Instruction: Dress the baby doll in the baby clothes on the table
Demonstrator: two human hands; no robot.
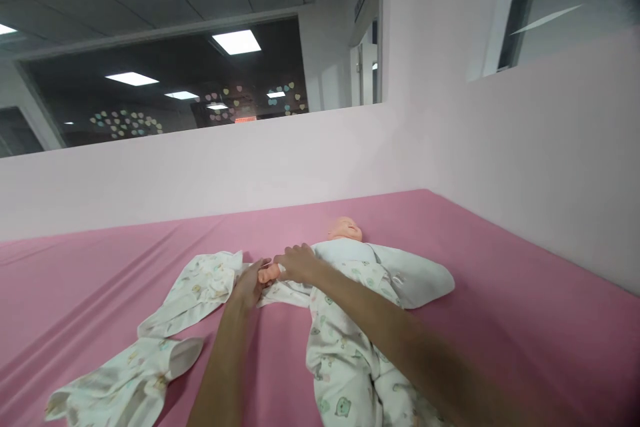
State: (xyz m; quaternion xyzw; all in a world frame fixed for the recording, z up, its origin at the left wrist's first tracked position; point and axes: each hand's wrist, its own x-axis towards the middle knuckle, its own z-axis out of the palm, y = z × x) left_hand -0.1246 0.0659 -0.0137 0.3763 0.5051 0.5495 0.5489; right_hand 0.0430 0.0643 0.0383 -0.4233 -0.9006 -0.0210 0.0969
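A baby doll lies on its back on the pink sheet, its head toward the wall. It wears a white top and white pants with green animal prints. My left hand is closed around the doll's hand, which sticks out from a sleeve on the left side. Just right of it, my right hand grips the sleeve near the doll's wrist; its fingertips are partly hidden. My right forearm crosses over the doll's body. The sleeve on the other side lies spread out.
A printed white baby garment lies left of my left hand, and another piece of printed clothing sits nearer the front left. The pink sheet ends against white walls at the back and right. Windows are set above them.
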